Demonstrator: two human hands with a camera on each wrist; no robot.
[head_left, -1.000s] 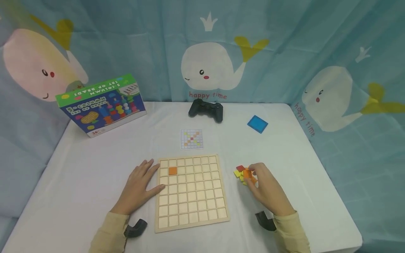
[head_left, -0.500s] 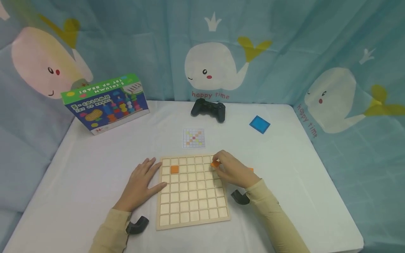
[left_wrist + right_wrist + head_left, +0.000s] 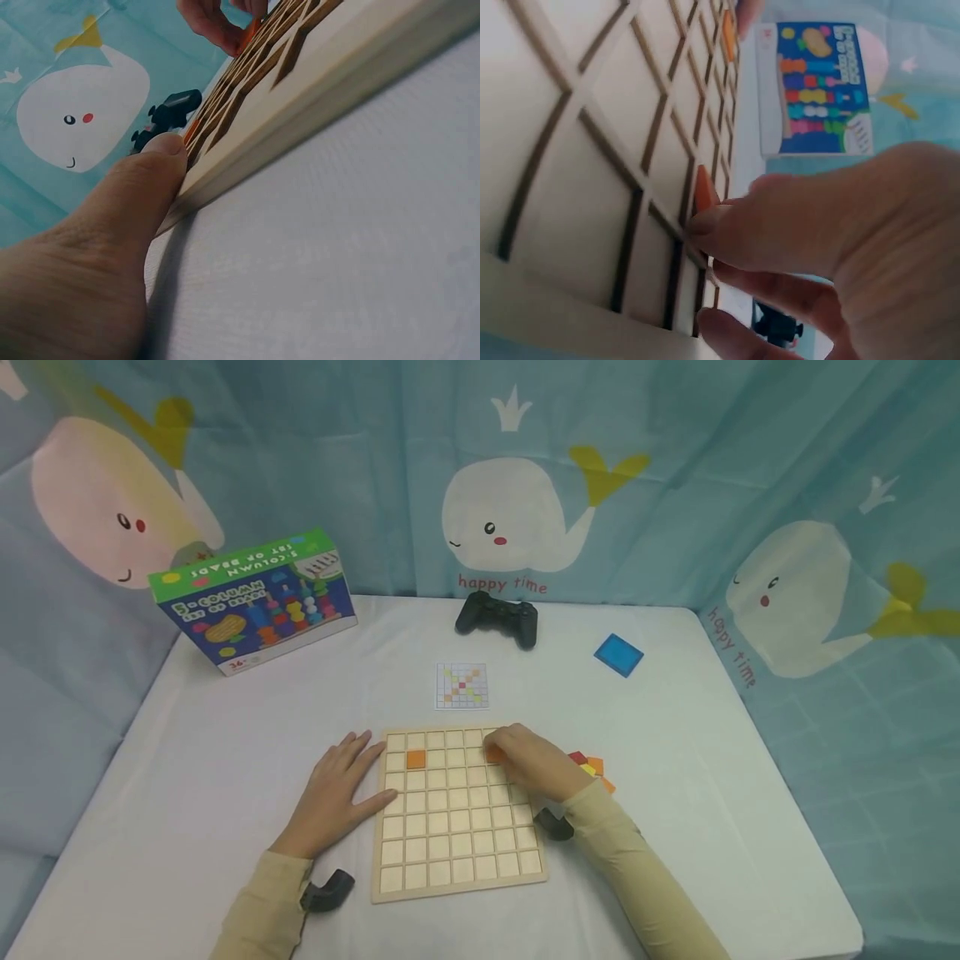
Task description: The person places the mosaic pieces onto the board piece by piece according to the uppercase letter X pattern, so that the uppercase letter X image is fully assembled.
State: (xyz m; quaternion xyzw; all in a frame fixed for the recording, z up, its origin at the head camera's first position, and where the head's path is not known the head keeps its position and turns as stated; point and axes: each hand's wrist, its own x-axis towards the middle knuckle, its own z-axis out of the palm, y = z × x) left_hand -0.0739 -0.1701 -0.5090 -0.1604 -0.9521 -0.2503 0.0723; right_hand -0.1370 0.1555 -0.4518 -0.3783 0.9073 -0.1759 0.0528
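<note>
A wooden grid board lies on the white table. One orange square tile sits in a cell of its second row from the far edge, near the left. My left hand rests at the board's left side, fingers spread, with the thumb on the rim. Over the far right part of the board, my right hand pinches a second orange square tile between thumb and fingers. That tile is tilted, with one edge down at a cell in the same row; the hand partly covers it.
Beyond the board lies a printed pattern card. A black game controller, a blue square case and a colourful toy box stand farther back. Loose red, yellow and orange tiles lie right of the board, partly behind the right forearm.
My right hand has carried an orange tile from the loose pile leftward to the board's far right part and lowered it to a cell. The left hand stays on the board's edge.
</note>
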